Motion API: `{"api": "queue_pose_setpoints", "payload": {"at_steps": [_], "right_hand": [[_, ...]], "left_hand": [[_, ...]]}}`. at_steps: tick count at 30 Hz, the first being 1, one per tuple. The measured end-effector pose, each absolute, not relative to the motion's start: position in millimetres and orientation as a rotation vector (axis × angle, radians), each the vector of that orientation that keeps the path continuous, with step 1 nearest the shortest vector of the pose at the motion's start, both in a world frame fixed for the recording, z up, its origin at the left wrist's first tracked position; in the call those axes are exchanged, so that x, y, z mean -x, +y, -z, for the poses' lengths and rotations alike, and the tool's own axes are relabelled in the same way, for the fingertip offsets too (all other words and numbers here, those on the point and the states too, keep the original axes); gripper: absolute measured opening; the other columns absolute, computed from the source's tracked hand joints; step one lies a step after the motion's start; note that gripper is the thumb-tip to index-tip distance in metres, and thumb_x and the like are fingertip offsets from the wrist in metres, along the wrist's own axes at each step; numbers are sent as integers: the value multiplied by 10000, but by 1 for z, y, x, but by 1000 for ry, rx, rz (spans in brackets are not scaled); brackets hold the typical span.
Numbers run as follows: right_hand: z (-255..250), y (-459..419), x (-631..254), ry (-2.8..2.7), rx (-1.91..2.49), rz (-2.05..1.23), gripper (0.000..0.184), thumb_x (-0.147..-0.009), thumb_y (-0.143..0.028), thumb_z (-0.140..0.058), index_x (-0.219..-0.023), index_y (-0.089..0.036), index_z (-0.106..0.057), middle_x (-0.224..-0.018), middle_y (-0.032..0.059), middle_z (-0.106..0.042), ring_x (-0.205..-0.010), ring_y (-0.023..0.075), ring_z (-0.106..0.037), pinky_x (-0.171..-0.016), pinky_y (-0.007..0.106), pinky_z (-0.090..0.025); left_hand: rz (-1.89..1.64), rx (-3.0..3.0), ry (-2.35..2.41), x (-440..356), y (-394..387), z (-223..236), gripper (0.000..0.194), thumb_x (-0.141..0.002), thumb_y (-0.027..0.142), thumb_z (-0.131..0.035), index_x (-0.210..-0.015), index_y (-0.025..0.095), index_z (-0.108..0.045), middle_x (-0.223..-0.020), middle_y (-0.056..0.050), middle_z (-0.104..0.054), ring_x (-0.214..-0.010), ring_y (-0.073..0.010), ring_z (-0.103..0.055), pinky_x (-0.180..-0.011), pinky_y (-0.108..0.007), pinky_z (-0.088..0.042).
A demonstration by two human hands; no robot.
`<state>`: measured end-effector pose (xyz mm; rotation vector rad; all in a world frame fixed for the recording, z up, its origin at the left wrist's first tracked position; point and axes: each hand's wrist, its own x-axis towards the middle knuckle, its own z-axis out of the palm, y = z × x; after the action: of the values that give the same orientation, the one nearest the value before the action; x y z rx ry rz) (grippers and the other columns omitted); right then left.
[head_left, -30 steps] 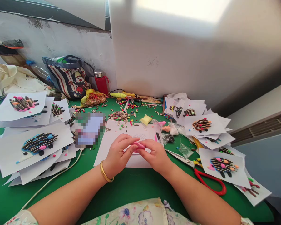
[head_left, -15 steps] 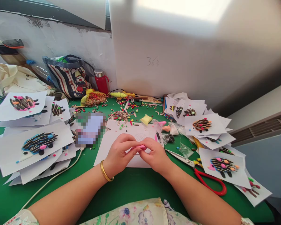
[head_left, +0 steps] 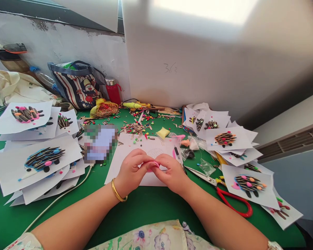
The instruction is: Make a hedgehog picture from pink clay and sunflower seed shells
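Observation:
A small lump of pink modelling clay (head_left: 153, 164) is pinched between the fingertips of both hands. My left hand (head_left: 134, 170), with a gold bangle at the wrist, grips it from the left. From the right, my right hand (head_left: 172, 173) closes on the same lump, and the fingers hide part of it. Both hands are above a white sheet of paper (head_left: 120, 152), on which a faint drawn outline (head_left: 155, 152) shows just behind the fingers. A black pen (head_left: 176, 152) lies at the sheet's right side.
Red-handled scissors (head_left: 234, 203) lie right of my hands. Stacks of hedgehog pictures stand left (head_left: 44, 163) and right (head_left: 247, 182). A blurred phone (head_left: 100, 144) with a cable, sunflower seeds (head_left: 132, 128), a yellow clay packet (head_left: 162, 132) and a red flask (head_left: 113, 91) lie farther back.
The pink clay has shifted slightly left and turned between my fingertips. Its end pointed right before; now it looks more bunched up. My arms have barely moved.

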<state>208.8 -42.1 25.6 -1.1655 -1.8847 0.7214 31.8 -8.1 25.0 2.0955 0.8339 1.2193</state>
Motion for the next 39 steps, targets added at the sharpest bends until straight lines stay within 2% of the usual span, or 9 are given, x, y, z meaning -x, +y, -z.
{"api": "queue_pose_setpoints", "payload": {"at_steps": [6,11,14,19,22,25,31,36,39], "right_hand": [[-24,-42,-210,-1866,1172,-674,109,-885,-208,-574,-842,-205,-674,-810,31,-655,-800,167,-592,-748,306,-466],[-26,-43,-209,-1883,1163,-660,84,-875,-242,-611,-888,-210,-688,-835,31,-666,-824,171,-598,-762,308,-469],[-26,-44,-210,-1886,1123,-721,138,-887,-307,-629,-972,-231,-706,-905,35,-694,-870,171,-618,-792,304,-481],[-21,-42,-213,-1933,1123,-612,138,-896,-262,-591,-861,-208,-713,-823,40,-697,-807,171,-623,-749,305,-474],[-21,-42,-212,-1978,1144,-560,151,-892,-256,-579,-841,-203,-711,-763,38,-676,-748,174,-604,-693,308,-458],[-26,-43,-211,-1970,1141,-633,153,-912,-269,-569,-880,-222,-711,-826,35,-693,-797,174,-614,-745,311,-463],[-28,-43,-211,-1870,1205,-674,137,-914,-256,-547,-919,-217,-678,-875,35,-702,-828,177,-621,-760,305,-472],[-23,-43,-209,-1852,1215,-711,113,-893,-255,-560,-909,-223,-667,-869,18,-699,-821,166,-621,-769,291,-473],[-24,-44,-208,-1768,1257,-779,109,-889,-271,-555,-901,-216,-648,-836,8,-682,-773,153,-610,-722,272,-477]], "left_hand": [[-1204,-2113,797,-31,-7,-24,295,-924,277,-579,-1209,241,-642,-998,-62,-630,-935,-176,-590,-829,-324,-504],[-1200,-2111,800,-32,-9,-25,92,-878,230,-647,-894,212,-737,-778,-15,-577,-726,-123,-562,-672,-248,-485],[-1203,-2111,740,-31,-9,-26,123,-881,210,-641,-959,222,-735,-827,-20,-591,-768,-124,-576,-706,-250,-496],[-1165,-2135,695,-31,-9,-27,332,-884,212,-634,-1215,246,-645,-991,-54,-611,-928,-163,-586,-815,-304,-512],[-1186,-2169,698,-32,-9,-27,193,-867,212,-661,-1049,242,-719,-869,-31,-600,-824,-144,-584,-739,-275,-505],[-1208,-2111,769,-31,-8,-27,101,-877,221,-650,-927,230,-739,-773,-13,-584,-732,-124,-571,-671,-250,-487],[-1185,-2075,757,-30,-7,-26,259,-945,261,-539,-1174,240,-659,-952,-55,-639,-907,-169,-596,-808,-315,-503],[-1214,-2055,819,-33,-8,-25,71,-864,258,-667,-864,209,-717,-826,-29,-595,-780,-144,-579,-710,-277,-496],[-1218,-2030,810,-34,-8,-25,109,-887,270,-637,-951,220,-710,-885,-39,-618,-833,-154,-594,-763,-299,-509]]}}
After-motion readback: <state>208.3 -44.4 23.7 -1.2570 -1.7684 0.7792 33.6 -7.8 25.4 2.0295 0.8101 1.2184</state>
